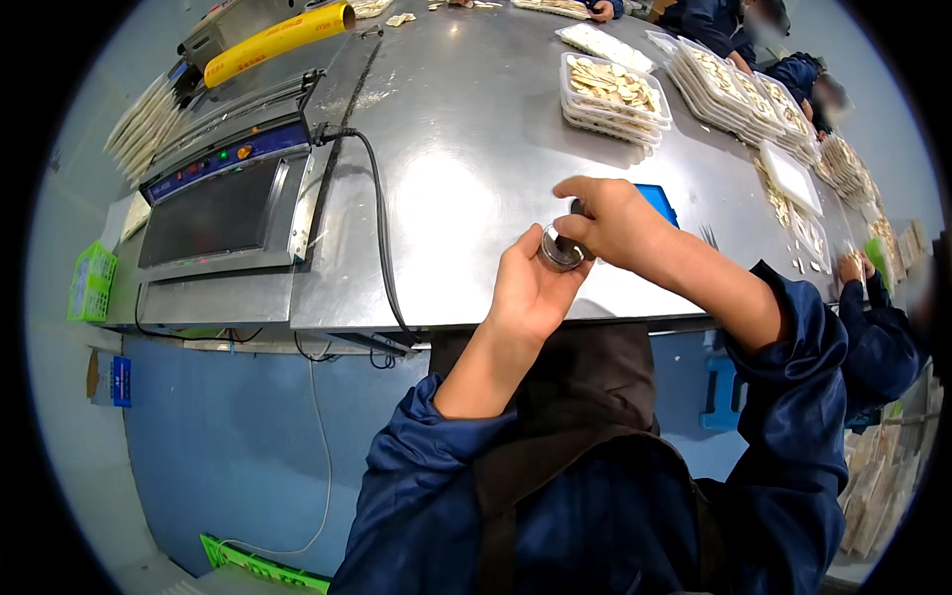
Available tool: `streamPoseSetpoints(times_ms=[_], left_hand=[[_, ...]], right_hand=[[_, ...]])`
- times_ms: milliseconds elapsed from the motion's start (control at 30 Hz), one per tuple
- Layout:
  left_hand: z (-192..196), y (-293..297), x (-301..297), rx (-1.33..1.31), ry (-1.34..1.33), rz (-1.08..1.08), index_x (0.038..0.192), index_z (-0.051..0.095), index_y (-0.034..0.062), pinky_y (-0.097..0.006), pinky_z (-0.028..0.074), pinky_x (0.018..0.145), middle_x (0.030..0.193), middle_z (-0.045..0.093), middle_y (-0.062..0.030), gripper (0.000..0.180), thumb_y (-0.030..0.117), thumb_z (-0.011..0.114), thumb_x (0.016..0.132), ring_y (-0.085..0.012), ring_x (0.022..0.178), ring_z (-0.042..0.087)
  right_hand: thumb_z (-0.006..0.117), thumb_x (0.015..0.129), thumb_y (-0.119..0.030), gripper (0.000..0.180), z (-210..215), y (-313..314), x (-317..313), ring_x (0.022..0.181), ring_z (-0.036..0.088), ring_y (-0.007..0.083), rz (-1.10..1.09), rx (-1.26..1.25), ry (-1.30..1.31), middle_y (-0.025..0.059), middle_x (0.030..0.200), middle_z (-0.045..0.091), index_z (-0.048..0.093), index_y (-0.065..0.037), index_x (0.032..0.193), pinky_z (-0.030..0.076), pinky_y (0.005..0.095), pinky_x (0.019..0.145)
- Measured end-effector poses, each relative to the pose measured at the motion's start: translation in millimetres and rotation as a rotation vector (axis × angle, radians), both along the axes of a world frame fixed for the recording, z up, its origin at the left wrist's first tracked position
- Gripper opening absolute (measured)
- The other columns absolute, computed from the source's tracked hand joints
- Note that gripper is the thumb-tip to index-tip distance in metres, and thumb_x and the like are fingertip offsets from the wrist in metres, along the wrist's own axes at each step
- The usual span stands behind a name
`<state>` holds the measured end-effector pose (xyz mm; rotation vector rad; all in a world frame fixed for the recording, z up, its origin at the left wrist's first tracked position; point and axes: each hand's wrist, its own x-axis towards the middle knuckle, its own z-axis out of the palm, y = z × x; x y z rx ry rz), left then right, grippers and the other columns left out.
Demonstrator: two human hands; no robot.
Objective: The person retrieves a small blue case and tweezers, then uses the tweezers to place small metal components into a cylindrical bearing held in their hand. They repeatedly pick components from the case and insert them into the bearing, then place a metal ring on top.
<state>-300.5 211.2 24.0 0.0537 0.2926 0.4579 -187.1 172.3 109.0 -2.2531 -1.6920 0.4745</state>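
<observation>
Above the near edge of the steel table, my left hand (534,293) is palm up with its fingers curled round a small round metal piece (561,252). Its rim is shiny and its inside looks dark. From the right, my right hand (623,220) reaches over it, with thumb and fingers closed on a dark part (578,209) right beside the metal piece. Whether the two parts are joined cannot be made out. A blue flat case (657,201) lies just behind my right wrist, partly hidden by it. To its right there is a fork-like metal tool (708,236).
A wrapping machine (213,213) stands at the left, with a yellow roll (280,45) behind it. Its black cable (375,188) hangs over the table edge. Stacked trays of pale slices (615,87) stand at the back. Co-workers work along the right, one sleeve (878,342) close by.
</observation>
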Motion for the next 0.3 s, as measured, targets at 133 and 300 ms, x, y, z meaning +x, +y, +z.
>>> streamPoseSetpoints(times_ms=[133,300], left_hand=[[0,4,-3,0.032,-0.031,-0.006,0.116,0.043,-0.0026,-0.040,0.039,0.098,0.114,0.054,-0.0140,0.033,0.022,0.029,0.099,-0.0240,0.107,0.051],[-13,5,-6,0.034,-0.057,-0.044,0.119,0.042,-0.0035,-0.040,0.038,0.101,0.115,0.053,-0.0150,0.038,0.027,0.032,0.099,-0.0251,0.112,0.050]], right_hand=[[0.069,0.076,-0.020,0.051,3,0,5,0.062,0.059,0.0179,-0.036,-0.089,0.251,0.0111,0.072,0.061,0.054,0.006,0.117,0.049,0.0299,0.057],[0.079,0.068,-0.032,0.080,33,1,4,0.075,0.061,0.0226,0.166,-0.354,0.145,0.0139,0.083,0.062,0.044,0.010,0.127,0.049,0.0306,0.069]])
